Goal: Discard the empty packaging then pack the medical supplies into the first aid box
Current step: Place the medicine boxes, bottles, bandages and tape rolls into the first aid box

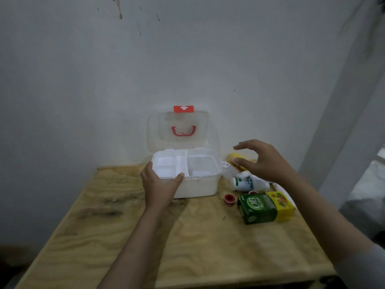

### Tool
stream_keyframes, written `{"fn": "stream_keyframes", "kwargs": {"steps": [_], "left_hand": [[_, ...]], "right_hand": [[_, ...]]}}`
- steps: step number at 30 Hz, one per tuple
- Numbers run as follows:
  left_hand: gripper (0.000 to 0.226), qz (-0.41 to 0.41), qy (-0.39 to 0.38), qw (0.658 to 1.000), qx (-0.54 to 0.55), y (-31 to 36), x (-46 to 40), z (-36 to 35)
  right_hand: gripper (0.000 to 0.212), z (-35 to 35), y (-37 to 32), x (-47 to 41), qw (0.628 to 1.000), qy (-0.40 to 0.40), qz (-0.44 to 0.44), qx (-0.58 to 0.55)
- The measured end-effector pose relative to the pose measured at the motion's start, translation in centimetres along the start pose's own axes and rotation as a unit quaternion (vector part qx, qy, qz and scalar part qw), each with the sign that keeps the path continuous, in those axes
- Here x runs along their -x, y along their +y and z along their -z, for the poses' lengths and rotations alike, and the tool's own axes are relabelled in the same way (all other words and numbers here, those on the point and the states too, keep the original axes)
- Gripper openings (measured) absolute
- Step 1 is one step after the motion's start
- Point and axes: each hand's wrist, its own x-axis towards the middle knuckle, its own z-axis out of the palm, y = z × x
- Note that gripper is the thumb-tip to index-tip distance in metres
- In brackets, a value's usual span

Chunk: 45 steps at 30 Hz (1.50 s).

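A white first aid box [200,184] stands open at the back of the wooden table, its clear lid with a red handle [183,131] leaning against the wall. An empty divided tray sits inside it. My left hand [159,184] grips the box's front left corner. My right hand [262,159] hovers with fingers spread above a yellow bottle [234,157] to the right of the box, holding nothing. Below it lie a white bottle [243,183], a red-capped small item [229,198] and a green and yellow carton [265,207].
The wooden table [187,236] stands against a grey wall. A white pillar [343,122] rises at the right, and the table's right edge runs close past the carton.
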Motion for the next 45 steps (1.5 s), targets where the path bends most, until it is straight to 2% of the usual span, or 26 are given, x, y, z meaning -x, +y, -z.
{"fn": "stream_keyframes", "kwargs": {"steps": [3,6,10,14,18,22,30,35,38,40,45], "left_hand": [[0.1,0.0,0.004,1.0,-0.008,0.0,-0.1,0.0],[0.1,-0.006,-0.002,1.0,-0.028,-0.1,-0.2,0.1],[0.101,-0.031,-0.008,0.997,-0.065,-0.3,-0.4,0.5],[0.095,-0.071,-0.047,0.986,-0.142,-0.4,-0.6,1.2],[0.095,-0.08,-0.102,0.971,-0.199,-0.4,-1.3,2.1],[0.095,-0.078,-0.131,0.958,-0.244,-0.3,-1.5,2.6],[0.095,-0.068,-0.118,0.962,-0.236,0.0,-1.2,2.3],[0.094,-0.061,-0.094,0.972,-0.208,-0.2,-0.9,1.9],[0.093,-0.06,-0.089,0.975,-0.192,-0.2,-1.0,1.8],[0.093,-0.059,-0.085,0.977,-0.185,-0.3,-1.0,1.7],[0.093,-0.061,-0.075,0.983,-0.159,-0.4,-0.9,1.5]], "right_hand": [[0.03,1.0,3.4,4.6,0.996,-0.047,-0.073,0.01],[0.041,1.2,6.0,7.8,0.987,-0.103,-0.124,0.019],[0.053,1.1,7.8,10.0,0.974,-0.167,-0.152,0.029],[0.05,1.0,9.0,10.7,0.974,-0.17,-0.153,0.015],[0.042,1.7,8.4,11.0,0.978,-0.15,-0.146,-0.022],[0.042,2.6,7.2,11.1,0.986,-0.096,-0.123,-0.053],[0.039,2.3,3.0,9.8,0.984,0.024,-0.074,-0.159],[0.033,0.4,0.2,6.4,0.98,0.1,-0.042,-0.169],[0.034,-0.9,-0.9,2.5,0.985,0.127,-0.043,-0.111],[0.035,-1.8,-1.8,-0.4,0.991,0.112,-0.056,-0.041],[0.035,-4.9,-4.1,-6.4,0.992,-0.029,-0.062,0.105]]}}
